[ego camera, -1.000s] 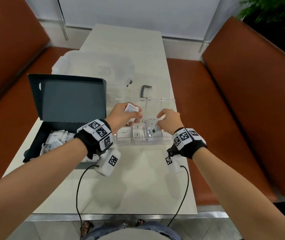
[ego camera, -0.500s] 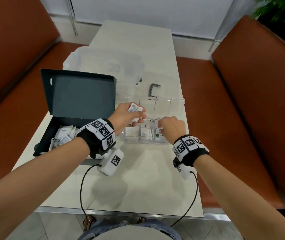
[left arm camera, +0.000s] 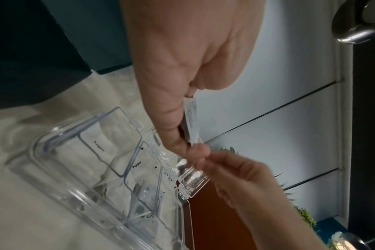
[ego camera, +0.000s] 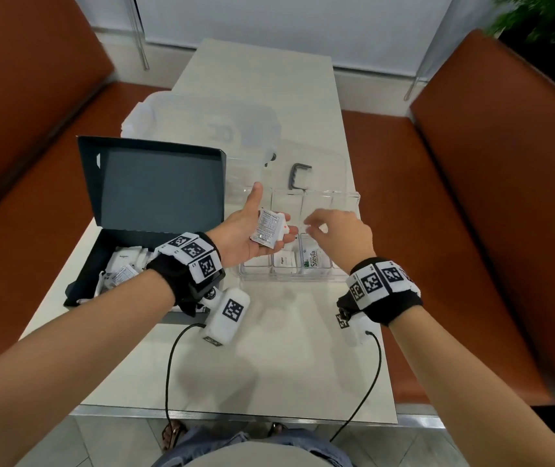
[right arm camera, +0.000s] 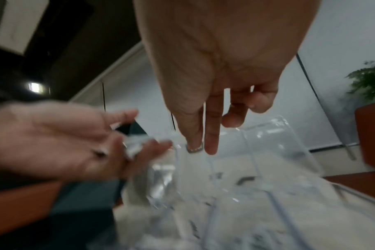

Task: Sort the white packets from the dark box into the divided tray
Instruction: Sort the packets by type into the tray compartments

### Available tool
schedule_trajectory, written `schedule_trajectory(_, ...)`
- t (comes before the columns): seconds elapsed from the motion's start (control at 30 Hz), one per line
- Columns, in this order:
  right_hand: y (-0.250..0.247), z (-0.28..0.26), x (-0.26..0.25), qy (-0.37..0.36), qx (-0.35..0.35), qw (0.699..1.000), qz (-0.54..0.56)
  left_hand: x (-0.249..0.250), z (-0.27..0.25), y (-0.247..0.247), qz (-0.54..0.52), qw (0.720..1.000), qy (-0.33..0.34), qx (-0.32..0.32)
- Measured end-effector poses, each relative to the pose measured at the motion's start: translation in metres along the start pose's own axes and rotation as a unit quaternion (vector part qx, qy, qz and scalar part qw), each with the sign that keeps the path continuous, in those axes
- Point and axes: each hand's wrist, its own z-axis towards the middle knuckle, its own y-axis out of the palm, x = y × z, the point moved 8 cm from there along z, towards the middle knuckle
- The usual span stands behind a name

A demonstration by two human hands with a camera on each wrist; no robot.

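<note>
My left hand (ego camera: 252, 224) is turned palm up over the left end of the clear divided tray (ego camera: 289, 276). A few white packets (ego camera: 267, 229) lie on its fingers and its thumb points away from them. My right hand (ego camera: 314, 225) hovers over the tray's middle, thumb and forefinger nearly straight and close to the packets' right edge; I see nothing between them in the right wrist view (right arm camera: 203, 148). The dark box (ego camera: 100, 264) stands open at the left with more packets (ego camera: 124, 267) inside. A Stevia packet (ego camera: 313, 259) and others lie in the tray's near compartments.
A translucent lidded bin (ego camera: 202, 129) stands behind the box and tray, with a grey handle (ego camera: 299, 176) on the clear lid next to it. Orange-brown benches (ego camera: 505, 214) flank the narrow table, whose front edge (ego camera: 235, 412) is close to my body.
My left hand has turned palm up and uncurled, its thumb lifting off the packets. My right hand has risen from the tray's near compartment toward the left hand.
</note>
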Motion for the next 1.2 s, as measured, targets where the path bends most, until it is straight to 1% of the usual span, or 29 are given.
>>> schedule_trajectory(0.03, -0.007, -0.001, -0.008, -0.008, 0.023, 0.997, 0.067, -0.001, 0.001, 0.002, 0.0, 1.0, -0.005, -0.009)
schedule_trajectory(0.07, -0.01, -0.002, -0.02, -0.026, 0.029, 0.992, 0.121, -0.001, 0.001, 0.004, 0.001, 1.0, -0.008, -0.019)
schedule_trajectory(0.1, -0.009, -0.004, -0.032, -0.046, 0.017, 0.987, 0.155, -0.002, 0.001, 0.007, 0.002, 1.0, -0.01, -0.029)
schedule_trajectory(0.17, 0.0, -0.007, -0.05, -0.068, -0.02, 0.983, 0.168, -0.003, 0.001, 0.014, 0.01, 0.998, -0.015, -0.056)
schedule_trajectory(0.2, 0.003, -0.008, -0.054, -0.069, -0.024, 0.984, 0.165, -0.003, 0.0, 0.017, 0.015, 0.997, -0.016, -0.068)
schedule_trajectory(0.27, 0.003, -0.008, -0.054, -0.059, -0.008, 0.983, 0.174, -0.001, -0.003, 0.022, 0.01, 0.996, -0.012, -0.084)
schedule_trajectory(0.33, 0.003, -0.008, -0.053, -0.057, -0.008, 0.983, 0.175, 0.001, -0.004, 0.022, -0.008, 0.996, -0.007, -0.088)
schedule_trajectory(0.4, 0.006, -0.009, -0.053, -0.057, -0.03, 0.982, 0.175, 0.001, -0.004, 0.021, -0.035, 0.996, -0.008, -0.081)
schedule_trajectory(0.47, 0.006, -0.01, -0.053, -0.042, -0.037, 0.981, 0.186, 0.001, -0.004, 0.022, -0.053, 0.995, -0.01, -0.079)
schedule_trajectory(0.57, 0.002, -0.01, -0.054, -0.018, -0.024, 0.981, 0.192, 0.002, -0.004, 0.026, -0.062, 0.995, -0.001, -0.085)
schedule_trajectory(0.73, -0.003, -0.009, -0.046, 0.019, -0.023, 0.97, 0.241, 0.004, -0.005, 0.025, -0.018, 0.996, 0.043, -0.07)
schedule_trajectory(0.8, -0.007, -0.008, -0.037, 0.048, -0.012, 0.963, 0.266, 0.004, -0.005, 0.021, -0.021, 0.997, 0.051, -0.059)
schedule_trajectory(0.87, -0.009, -0.008, -0.028, 0.084, -0.011, 0.947, 0.31, 0.003, -0.004, 0.016, -0.011, 0.997, 0.054, -0.045)
schedule_trajectory(0.93, -0.007, -0.008, -0.023, 0.112, -0.019, 0.918, 0.381, 0.002, -0.004, 0.009, -0.005, 0.998, 0.054, -0.022)
schedule_trajectory(0.97, -0.009, -0.008, -0.02, 0.118, -0.013, 0.908, 0.401, 0.003, -0.004, 0.006, -0.009, 0.998, 0.054, -0.013)
schedule_trajectory(1.0, -0.012, -0.006, -0.014, 0.122, 0.0, 0.906, 0.404, 0.003, -0.004, 0.004, -0.012, 0.998, 0.055, -0.005)
schedule_trajectory(1.03, -0.016, -0.003, -0.007, 0.128, 0.017, 0.908, 0.398, 0.004, -0.004, 0.001, -0.014, 0.998, 0.055, 0.002)
schedule_trajectory(1.1, -0.021, 0.003, 0.009, 0.141, 0.043, 0.924, 0.353, 0.004, -0.004, -0.005, -0.014, 0.998, 0.055, 0.016)
schedule_trajectory(1.13, -0.02, 0.006, 0.015, 0.14, 0.038, 0.937, 0.318, 0.005, -0.004, -0.007, -0.014, 0.998, 0.054, 0.021)
schedule_trajectory(1.2, -0.009, 0.01, 0.021, 0.124, 0.002, 0.963, 0.241, 0.005, -0.004, -0.012, -0.017, 0.998, 0.051, 0.029)
